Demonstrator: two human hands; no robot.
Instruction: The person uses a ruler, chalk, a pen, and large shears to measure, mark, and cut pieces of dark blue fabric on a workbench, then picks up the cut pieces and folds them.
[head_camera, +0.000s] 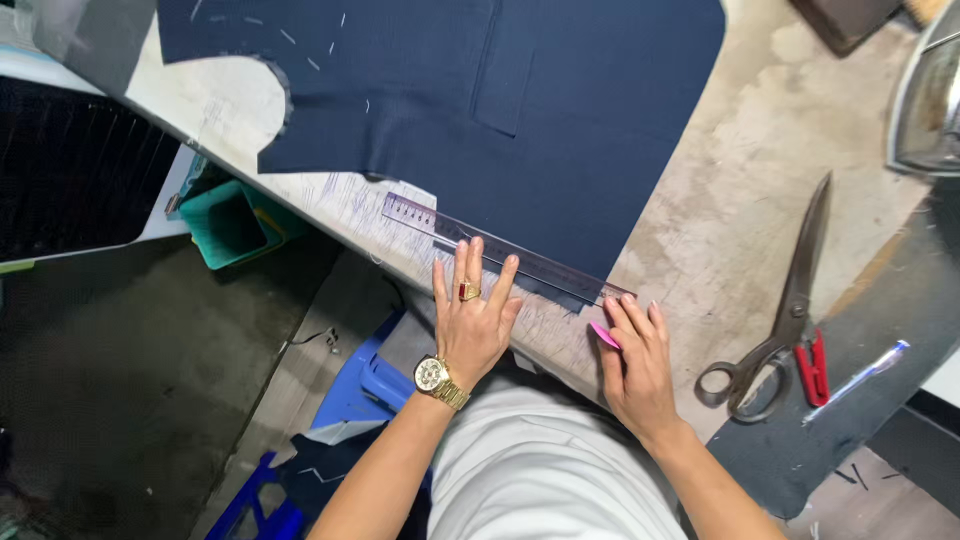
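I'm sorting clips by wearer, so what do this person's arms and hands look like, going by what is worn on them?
Both forearms are bare, with no sleeves in view. The left hand has a gold ring with a red stone on one finger, and a gold metal-link wristwatch with a pale round dial sits on that wrist. The right hand shows no ring, watch or glove.

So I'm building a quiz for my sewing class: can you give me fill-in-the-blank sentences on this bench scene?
1. The left hand presses flat on a clear ____.
2. The right hand pinches a piece of ____ chalk.
3. The ruler lies across the edge of the ____ cloth.
4. To the right of the hands lie big ____ on the table.

Missing words: ruler; pink; navy; scissors
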